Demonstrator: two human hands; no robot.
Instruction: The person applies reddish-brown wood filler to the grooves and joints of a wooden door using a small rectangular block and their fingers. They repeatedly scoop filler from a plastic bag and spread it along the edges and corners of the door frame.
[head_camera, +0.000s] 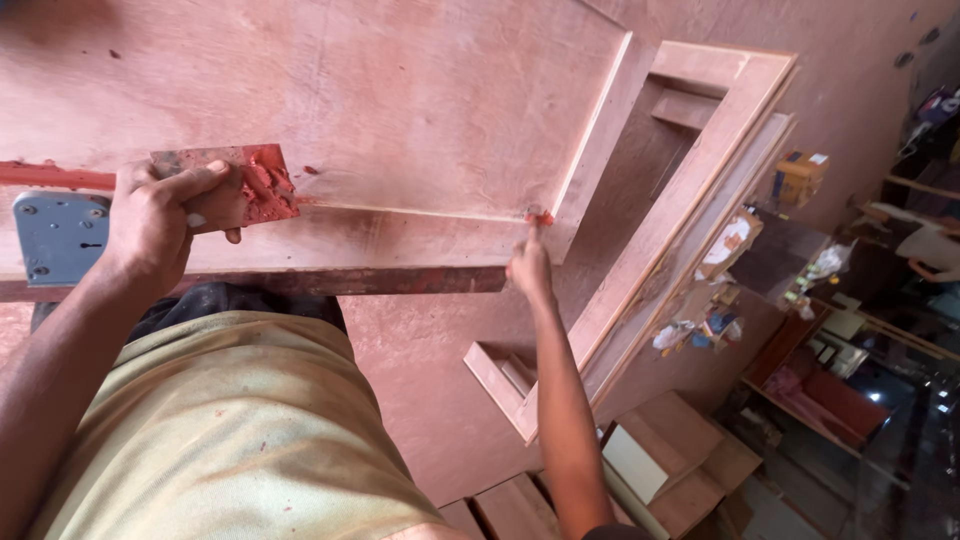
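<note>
At centre frame, the right hand presses a fingertip of red filler into the door panel groove, which runs leftward to the left hand, clenched on a filler-smeared board.

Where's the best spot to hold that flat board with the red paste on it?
Probably by the clean end of the small board, away from the red filler smeared on its other end. The left hand does so now, coming from the door's near edge, thumb along the top, fingers underneath.
</note>
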